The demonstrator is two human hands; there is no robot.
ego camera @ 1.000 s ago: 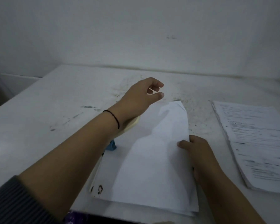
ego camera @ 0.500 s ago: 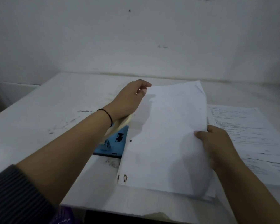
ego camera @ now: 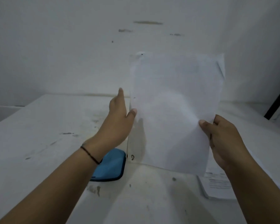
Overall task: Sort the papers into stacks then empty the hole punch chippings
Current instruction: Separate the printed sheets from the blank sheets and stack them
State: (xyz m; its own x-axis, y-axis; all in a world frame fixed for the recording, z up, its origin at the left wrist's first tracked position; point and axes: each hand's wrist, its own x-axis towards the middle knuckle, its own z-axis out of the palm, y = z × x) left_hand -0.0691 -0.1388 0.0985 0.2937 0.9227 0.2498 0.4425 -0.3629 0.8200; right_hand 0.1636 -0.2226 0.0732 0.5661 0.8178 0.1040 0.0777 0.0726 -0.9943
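Scuffed white table (ego camera: 39, 135). Blank white paper sheets (ego camera: 176, 110) upright, mid-air, centre. Right hand (ego camera: 223, 139) pinches their right edge; left hand (ego camera: 118, 117), fingers straight, against left edge. Blue flat pouch (ego camera: 110, 167) near-left. Printed paper stack (ego camera: 217, 185) near-right.

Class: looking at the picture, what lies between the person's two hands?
The head view shows a sheaf of white papers held upright between the left hand and the right hand.

plain white sheets (ego camera: 173, 107) with no print on the facing side, a bright blue pouch (ego camera: 110, 167), a thin black wrist band (ego camera: 90, 155), and a white worktop (ego camera: 39, 126) smudged with grey marks
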